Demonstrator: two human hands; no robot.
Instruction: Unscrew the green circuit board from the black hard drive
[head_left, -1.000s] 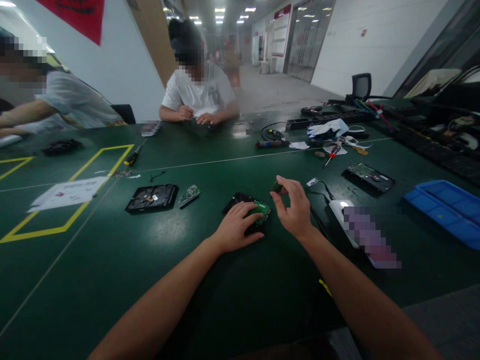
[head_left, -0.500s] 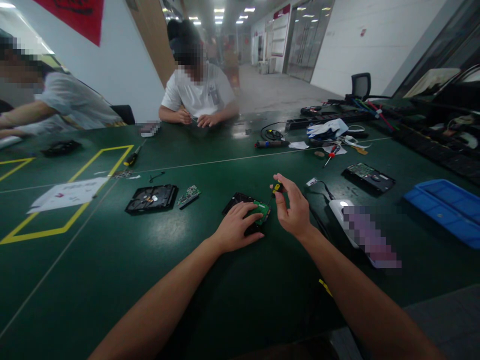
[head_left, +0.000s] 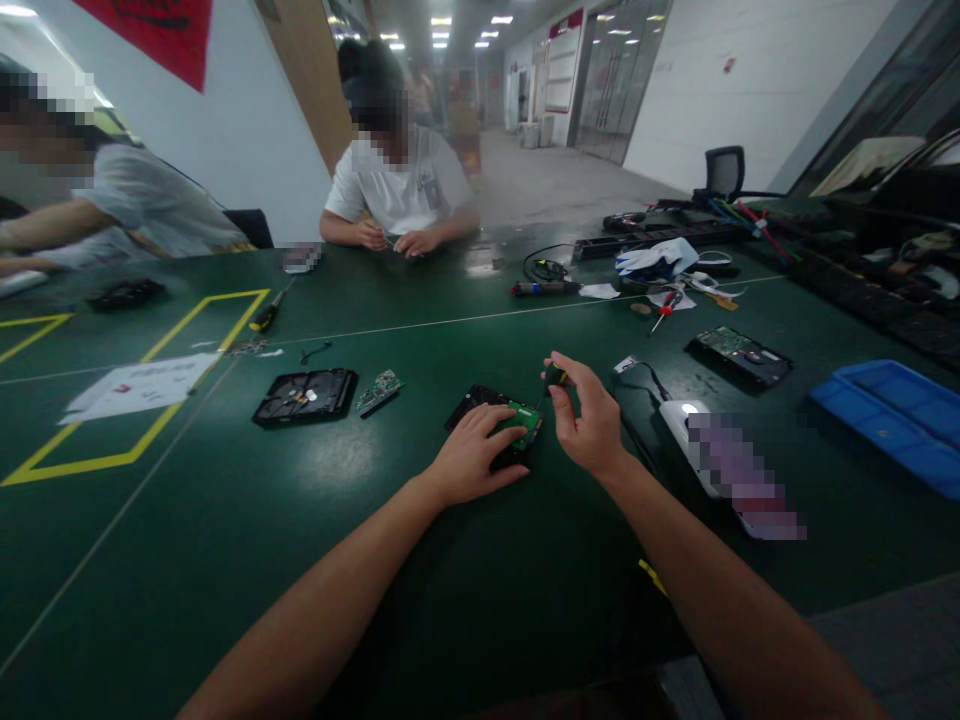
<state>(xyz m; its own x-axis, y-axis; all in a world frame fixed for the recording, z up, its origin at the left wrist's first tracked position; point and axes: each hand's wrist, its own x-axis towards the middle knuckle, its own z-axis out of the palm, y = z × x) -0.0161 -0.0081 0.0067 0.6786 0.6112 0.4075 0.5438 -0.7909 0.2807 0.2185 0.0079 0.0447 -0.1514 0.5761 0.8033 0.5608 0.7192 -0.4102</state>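
A black hard drive (head_left: 472, 402) with a green circuit board (head_left: 525, 422) on top lies on the green table (head_left: 420, 600) in front of me. My left hand (head_left: 469, 460) rests flat on the drive, fingers spread over the board. My right hand (head_left: 589, 415) is pinched round the handle of a small screwdriver (head_left: 553, 376), held upright with its tip down at the board's right edge.
Another opened drive (head_left: 304, 395) and a loose circuit board (head_left: 379, 390) lie to the left. A third drive (head_left: 739, 355), a blue tray (head_left: 892, 415), cables and tools sit to the right. Two people work at the far side of the table.
My right hand has turned the screwdriver handle between its fingers, staying in the same spot. My left hand has not moved from the drive.
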